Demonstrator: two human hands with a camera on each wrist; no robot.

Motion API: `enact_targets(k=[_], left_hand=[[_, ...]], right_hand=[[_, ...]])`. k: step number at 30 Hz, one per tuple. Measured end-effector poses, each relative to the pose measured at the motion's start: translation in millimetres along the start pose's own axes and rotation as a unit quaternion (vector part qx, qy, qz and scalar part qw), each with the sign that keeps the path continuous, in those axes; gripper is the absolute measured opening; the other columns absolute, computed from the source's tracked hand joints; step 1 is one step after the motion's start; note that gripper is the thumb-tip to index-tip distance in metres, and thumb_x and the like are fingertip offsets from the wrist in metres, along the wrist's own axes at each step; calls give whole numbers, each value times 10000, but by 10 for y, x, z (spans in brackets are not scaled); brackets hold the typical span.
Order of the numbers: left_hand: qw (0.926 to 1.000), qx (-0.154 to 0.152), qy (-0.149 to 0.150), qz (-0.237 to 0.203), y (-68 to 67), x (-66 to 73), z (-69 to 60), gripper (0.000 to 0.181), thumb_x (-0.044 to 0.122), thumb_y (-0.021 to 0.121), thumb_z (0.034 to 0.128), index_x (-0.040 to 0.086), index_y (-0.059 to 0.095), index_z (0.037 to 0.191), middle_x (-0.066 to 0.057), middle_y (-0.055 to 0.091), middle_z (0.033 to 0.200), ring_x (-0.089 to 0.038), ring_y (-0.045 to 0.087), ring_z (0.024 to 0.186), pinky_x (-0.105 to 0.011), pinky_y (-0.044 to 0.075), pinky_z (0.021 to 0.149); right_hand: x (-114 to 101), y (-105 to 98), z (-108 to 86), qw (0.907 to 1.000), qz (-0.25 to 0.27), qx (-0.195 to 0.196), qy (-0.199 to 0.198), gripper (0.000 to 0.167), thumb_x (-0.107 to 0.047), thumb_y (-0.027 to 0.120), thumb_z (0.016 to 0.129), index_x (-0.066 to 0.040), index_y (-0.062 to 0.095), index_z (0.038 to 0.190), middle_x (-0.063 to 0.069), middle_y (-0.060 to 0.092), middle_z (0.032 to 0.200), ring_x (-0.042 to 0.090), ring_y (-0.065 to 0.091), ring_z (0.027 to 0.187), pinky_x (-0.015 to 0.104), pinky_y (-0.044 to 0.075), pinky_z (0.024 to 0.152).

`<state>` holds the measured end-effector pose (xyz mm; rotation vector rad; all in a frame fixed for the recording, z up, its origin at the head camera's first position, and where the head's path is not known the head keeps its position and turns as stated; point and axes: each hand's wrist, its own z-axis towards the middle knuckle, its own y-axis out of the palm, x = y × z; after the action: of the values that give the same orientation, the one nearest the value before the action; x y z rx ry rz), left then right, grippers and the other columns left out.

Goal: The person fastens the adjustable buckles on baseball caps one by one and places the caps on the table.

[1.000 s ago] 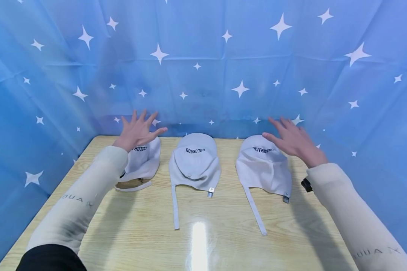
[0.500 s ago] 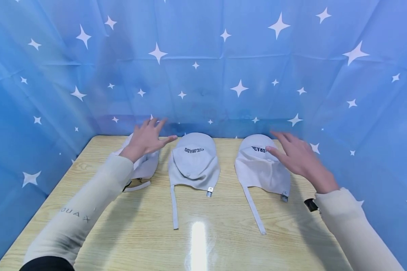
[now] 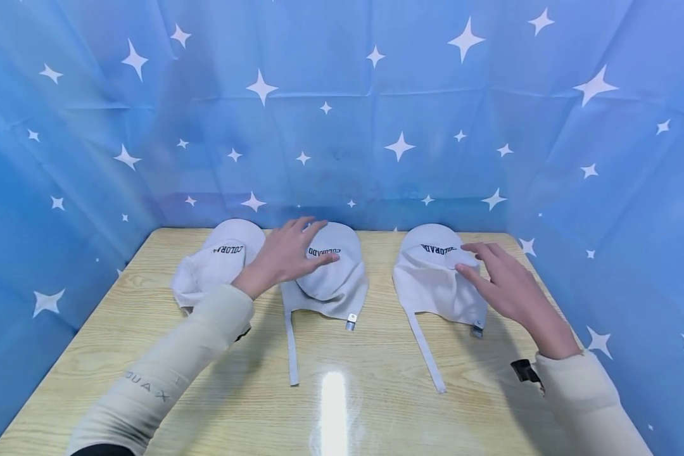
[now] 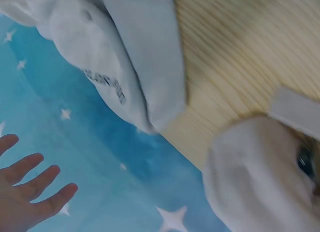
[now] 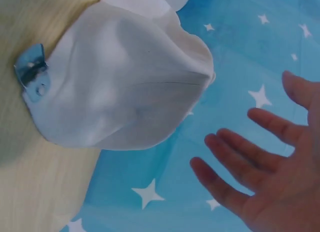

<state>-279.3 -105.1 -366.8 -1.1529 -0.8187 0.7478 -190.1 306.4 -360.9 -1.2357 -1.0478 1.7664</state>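
A blue backdrop (image 3: 342,152) scattered with white stars rises behind a wood-grained counter (image 3: 405,418), and three pale caps lie in a row along its far part. Take the middle cap (image 3: 342,288) as the landmark: its strap (image 3: 292,348) trails toward the person, and a metal buckle (image 3: 351,321) sits at its near right corner. To its left is the left cap (image 3: 211,269), more crumpled; to its right, across a wider gap, the right cap (image 3: 439,282), whose own strap also runs toward the person. All three show dark lettering.

The left hand (image 3: 287,253) has swung across from above the left cap and now hovers over the left side of the middle cap, fingers loosely extended, holding nothing. With that, the left cap's lettering has come back into sight. The right hand (image 3: 507,285) has drawn a little nearer the person, to the right of the middle cap and just beside the right cap's outer edge; its fingers are relaxed and hold nothing, and the right wrist view shows them apart from the fabric. The caps themselves look unmoved, so the change seems to be one of hand position only.
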Motion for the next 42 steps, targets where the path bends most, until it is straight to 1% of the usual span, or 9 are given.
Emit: enact_targets(k=[3, 7, 10, 13, 19, 24, 33, 38, 42], left_hand=[[9998, -3, 205, 9, 47, 148, 0, 819, 749, 527, 935, 243, 425, 1571, -113, 449, 1593, -388, 501, 1399, -594, 505, 1011], [9992, 41, 398, -61, 105, 298, -8, 778, 709, 563, 942, 237, 458, 1551, -92, 491, 1563, -351, 540, 1366, -569, 522, 996], [9984, 37, 552, -119, 146, 386, -13, 743, 678, 584, 951, 229, 485, 1534, -81, 525, 1536, -323, 568, 1346, -544, 537, 991], [9976, -56, 664, -183, 177, 468, -13, 689, 633, 603, 965, 218, 519, 1509, -75, 547, 1517, -302, 589, 1326, -519, 555, 974], [9957, -246, 757, -467, 210, 617, -13, 597, 569, 641, 972, 205, 590, 1443, -75, 594, 1465, -283, 636, 1269, -513, 573, 942], [9926, -265, 1060, -539, 266, 749, 3, 514, 526, 655, 980, 192, 648, 1370, -40, 659, 1373, -228, 685, 1174, -431, 577, 947], [9856, -608, 1381, -767, 411, 1042, 25, 446, 497, 655, 992, 227, 665, 1347, -4, 681, 1333, -192, 703, 1118, -401, 601, 864], [9813, -674, 1635, -755, 497, 1163, 35, 433, 461, 679, 985, 202, 681, 1332, -10, 703, 1298, -175, 714, 1046, -383, 593, 858], [9781, -774, 1812, -664, 552, 1235, 24, 423, 453, 684, 983, 202, 684, 1323, -8, 709, 1275, -151, 713, 984, -346, 583, 840]], right_hand=[[39, 37, -75, 9994, 104, 312, -86, 415, -394, 529, 1076, -51, 610, 1294, 209, 611, 1317, 416, 644, 1101, 610, 524, 868], [105, 68, -157, 9985, 136, 520, -101, 251, -300, 583, 1058, -78, 699, 1045, 107, 706, 993, 263, 680, 848, 408, 548, 691], [170, 91, -209, 9992, 107, 394, 8, 223, -280, 609, 1042, -111, 720, 949, 16, 689, 818, 137, 584, 719, 286, 434, 616], [235, 113, -256, 9997, 109, 113, 168, 211, -272, 632, 1027, -115, 715, 914, -28, 639, 727, 92, 502, 636, 265, 385, 584], [371, 169, -286, 9989, 149, -372, 255, 132, -213, 697, 975, -104, 734, 912, -12, 677, 738, 88, 524, 633, 270, 408, 584], [482, 245, -287, 9960, 122, -837, 271, 77, -189, 767, 907, -128, 726, 885, -35, 695, 777, 90, 561, 693, 272, 438, 610], [543, 335, -281, 9823, 311, -1744, 607, 281, -302, 904, 752, -156, 682, 843, -56, 654, 758, 119, 536, 708, 284, 431, 648], [538, 358, -281, 9771, 335, -2008, 613, 354, -269, 939, 693, -123, 676, 879, -21, 657, 771, 142, 545, 724, 306, 434, 667], [533, 409, -282, 9745, 372, -2133, 594, 330, -212, 930, 710, -112, 666, 880, -14, 659, 766, 152, 534, 722, 311, 426, 680]])
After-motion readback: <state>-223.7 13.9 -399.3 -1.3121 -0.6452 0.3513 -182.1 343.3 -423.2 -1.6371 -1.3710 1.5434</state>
